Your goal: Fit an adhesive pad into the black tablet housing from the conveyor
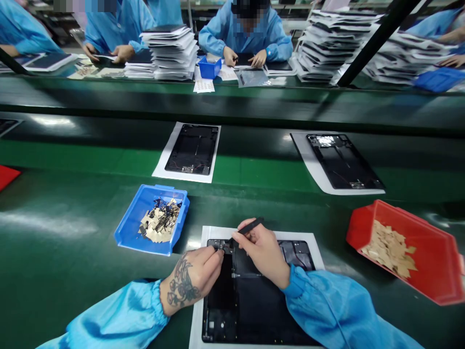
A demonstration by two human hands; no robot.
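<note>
A black tablet housing (259, 310) with its inner parts exposed lies on a white sheet (196, 325) right in front of me. My right hand (263, 249) pinches a dark pen-like tool (250, 226), its tip pointing down at the housing's upper left corner. At that same corner is my left hand (196, 274), tattooed on the back, with thumb and fingers pressed together. Whatever it holds, if anything, is too small and hidden to make out. Both hands are close together but apart.
A blue bin (125, 232) with small pale and dark pieces stands left; a red bin (428, 242) with beige pieces stands right. Two more housings (192, 148) (343, 160) lie on sheets across the green bench. Behind, people in blue work beside paper-like stacks (174, 53).
</note>
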